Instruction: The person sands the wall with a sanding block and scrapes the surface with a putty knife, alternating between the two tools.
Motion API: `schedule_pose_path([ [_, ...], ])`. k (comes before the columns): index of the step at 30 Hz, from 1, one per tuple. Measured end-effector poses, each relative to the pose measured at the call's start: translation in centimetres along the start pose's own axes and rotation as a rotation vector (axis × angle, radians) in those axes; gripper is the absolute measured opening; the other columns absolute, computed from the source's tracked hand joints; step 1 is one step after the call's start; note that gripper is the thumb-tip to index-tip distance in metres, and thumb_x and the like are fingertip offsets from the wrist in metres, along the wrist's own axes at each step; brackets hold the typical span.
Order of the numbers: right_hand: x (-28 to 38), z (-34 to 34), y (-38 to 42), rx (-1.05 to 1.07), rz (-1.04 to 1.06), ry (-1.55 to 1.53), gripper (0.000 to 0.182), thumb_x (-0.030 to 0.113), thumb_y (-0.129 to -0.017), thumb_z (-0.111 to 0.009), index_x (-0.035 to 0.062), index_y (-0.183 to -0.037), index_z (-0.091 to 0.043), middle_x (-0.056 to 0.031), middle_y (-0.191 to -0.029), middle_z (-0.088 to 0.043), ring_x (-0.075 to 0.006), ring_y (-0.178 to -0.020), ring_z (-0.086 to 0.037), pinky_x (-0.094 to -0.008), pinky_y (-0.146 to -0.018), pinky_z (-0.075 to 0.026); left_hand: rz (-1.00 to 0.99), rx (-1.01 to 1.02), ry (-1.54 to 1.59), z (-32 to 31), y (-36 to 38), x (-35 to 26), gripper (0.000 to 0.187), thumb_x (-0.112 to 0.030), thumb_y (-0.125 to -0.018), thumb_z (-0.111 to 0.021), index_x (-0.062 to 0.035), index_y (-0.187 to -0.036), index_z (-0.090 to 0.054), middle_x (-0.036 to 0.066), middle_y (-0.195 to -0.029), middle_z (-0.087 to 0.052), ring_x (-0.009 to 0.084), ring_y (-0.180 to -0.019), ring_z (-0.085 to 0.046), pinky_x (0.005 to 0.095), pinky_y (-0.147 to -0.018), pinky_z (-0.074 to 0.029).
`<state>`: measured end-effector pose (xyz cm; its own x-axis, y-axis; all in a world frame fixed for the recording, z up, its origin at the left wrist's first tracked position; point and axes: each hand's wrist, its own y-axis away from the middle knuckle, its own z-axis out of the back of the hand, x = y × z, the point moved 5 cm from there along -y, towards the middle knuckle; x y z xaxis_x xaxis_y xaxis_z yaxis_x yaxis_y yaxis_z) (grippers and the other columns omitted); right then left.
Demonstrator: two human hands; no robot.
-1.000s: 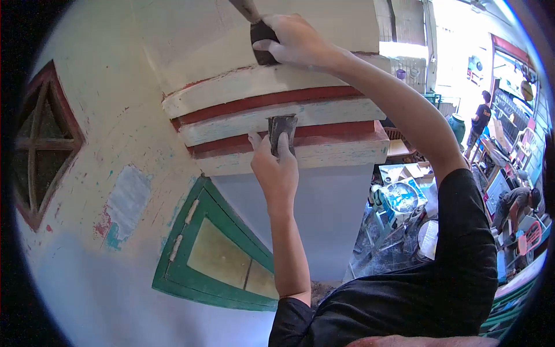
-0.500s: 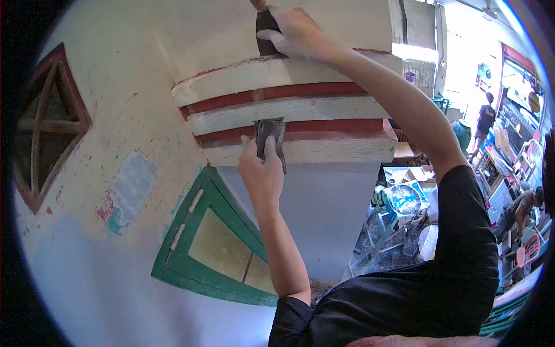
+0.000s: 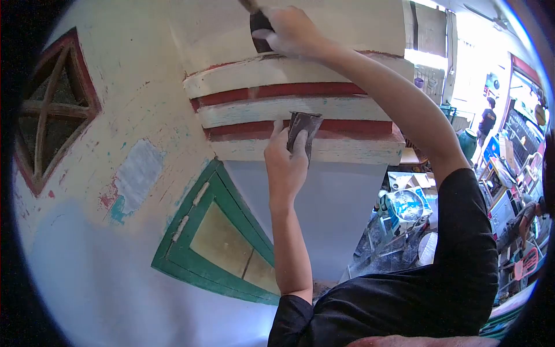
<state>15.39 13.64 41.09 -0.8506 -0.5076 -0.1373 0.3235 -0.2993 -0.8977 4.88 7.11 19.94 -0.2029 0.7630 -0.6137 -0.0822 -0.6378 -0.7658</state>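
dark sheet [image 3: 306,122], just one, pinched between thumb and fingers of the left hand [image 3: 286,165], sitting in front of the ledge's lower bands. right hand [image 3: 295,32] is wrapped round one dark flat piece [image 3: 258,26] right by the top band, with a brownish handle [image 3: 250,6] poking up there. ledge [image 3: 248,113] has three pale bands and two red ones, pretty scuffed. wall [image 3: 144,104] is cream with teal and red flecks, one grey patch [image 3: 140,173]. also one green frame [image 3: 189,234] and two people [image 3: 487,122] in a cluttered room.
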Motion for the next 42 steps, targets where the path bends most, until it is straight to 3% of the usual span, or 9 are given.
schedule_pose_path([
  [1, -0.1, -0.5, -0.1, 0.014, 0.027, 0.035, 0.041, 0.029, -0.087, -0.076, -0.0009, -0.113, -0.067, -0.0258, -0.099, -0.072, -0.0434, -0.094, -0.069, -0.0476, -0.085, -0.053, 0.037, 0.002, 0.062, -0.1, 0.0, 0.1, 0.021, -0.009, -0.098, -0.06, 0.0065, -0.108, -0.071, 0.035, -0.137, -0.057, 0.0471, -0.134, -0.052, 0.0457, -0.102, -0.046],
  [10, 0.5, -1.2, -0.2, -0.067, 0.103, -0.066, 0.037, 0.026, -0.086, -0.077, -0.0033, -0.107, -0.069, -0.0248, -0.096, -0.072, -0.0413, -0.091, -0.07, -0.0469, -0.083, -0.054, 0.075, -0.049, 0.044, 0.1, 0.3, 1.3, 0.024, -0.011, -0.099, -0.058, 0.0069, -0.109, -0.07, 0.035, -0.141, -0.053, 0.048, -0.132, -0.052, 0.0495, -0.105, -0.044],
  [13, 0.2, -1.3, -1.2, -0.068, 0.015, -0.118, 0.038, 0.026, -0.085, -0.077, -0.0037, -0.107, -0.069, -0.0247, -0.094, -0.072, -0.0416, -0.09, -0.07, -0.0475, -0.083, -0.054, 0.026, -0.106, -0.055, 0.4, 0.3, 1.2, 0.031, -0.011, -0.098, -0.061, 0.0063, -0.123, -0.067, 0.024, -0.138, -0.062, 0.0355, -0.124, -0.063, 0.0396, -0.105, -0.046],
  [20, 1.8, -2.2, -1.7, -0.068, 0.051, -0.131, 0.039, 0.027, -0.085, -0.078, -0.0037, -0.106, -0.069, -0.0252, -0.093, -0.072, -0.0404, -0.088, -0.071, -0.048, -0.081, -0.054, 0.011, -0.172, -0.054, 0.0, 0.7, 0.4, 0.033, -0.011, -0.099, -0.06, 0.0069, -0.126, -0.066, 0.025, -0.139, -0.061, 0.038, -0.127, -0.06, 0.0419, -0.108, -0.045],
  [22, 1.6, -3.1, -2.1, -0.011, 0.044, -0.058, 0.038, 0.027, -0.087, -0.077, -0.0041, -0.107, -0.068, -0.0256, -0.094, -0.072, -0.0414, -0.089, -0.071, -0.049, -0.082, -0.054, 0.042, -0.182, 0.077, -0.2, 1.0, -0.6, 0.022, -0.007, -0.099, -0.058, 0.0098, -0.108, -0.068, 0.035, -0.14, -0.054, 0.0488, -0.125, -0.057, 0.0488, -0.102, -0.048],
  [26, 2.3, -3.9, -2.6, -0.007, 0.08, -0.172, 0.036, 0.025, -0.088, -0.074, -0.0043, -0.109, -0.068, -0.0257, -0.095, -0.072, -0.042, -0.09, -0.07, -0.049, -0.083, -0.054, -0.04, -0.188, 0.016, -0.7, 1.3, 0.1, 0.021, -0.007, -0.099, -0.058, 0.0108, -0.106, -0.068, 0.036, -0.14, -0.054, 0.0477, -0.125, -0.058, 0.0478, -0.1, -0.049],
  [28, 1.7, -4.2, -3.3, 0.018, -0.014, -0.086, 0.037, 0.024, -0.089, -0.073, -0.005, -0.111, -0.068, -0.026, -0.096, -0.072, -0.0417, -0.092, -0.071, -0.0481, -0.084, -0.054, 0.028, -0.173, 0.01, -0.8, 1.4, 0.5, 0.037, -0.011, -0.1, -0.059, 0.0099, -0.131, -0.061, 0.028, -0.139, -0.059, 0.0393, -0.128, -0.059, 0.0427, -0.109, -0.044],
  [32, 2.2, -5.1, -3.0, -0.048, 0.096, -0.151, 0.035, 0.027, -0.087, -0.074, -0.003, -0.104, -0.068, -0.0278, -0.092, -0.071, -0.0453, -0.093, -0.07, -0.0514, -0.088, -0.053, 0.019, -0.17, -0.018, -0.5, 1.4, 0.7, 0.037, -0.011, -0.1, -0.058, 0.0098, -0.13, -0.061, 0.027, -0.139, -0.059, 0.0396, -0.128, -0.059, 0.0428, -0.11, -0.044],
  [42, 3.9, -5.9, -4.1, 0.035, -0.008, -0.203, 0.035, 0.025, -0.088, -0.073, -0.0022, -0.11, -0.068, -0.0264, -0.096, -0.072, -0.0424, -0.093, -0.07, -0.0502, -0.086, -0.053, 0.043, -0.19, 0.001, 0.2, 1.6, 1.1, 0.035, -0.012, -0.1, -0.058, 0.0097, -0.128, -0.063, 0.027, -0.139, -0.059, 0.0401, -0.129, -0.058, 0.0439, -0.11, -0.044],
])
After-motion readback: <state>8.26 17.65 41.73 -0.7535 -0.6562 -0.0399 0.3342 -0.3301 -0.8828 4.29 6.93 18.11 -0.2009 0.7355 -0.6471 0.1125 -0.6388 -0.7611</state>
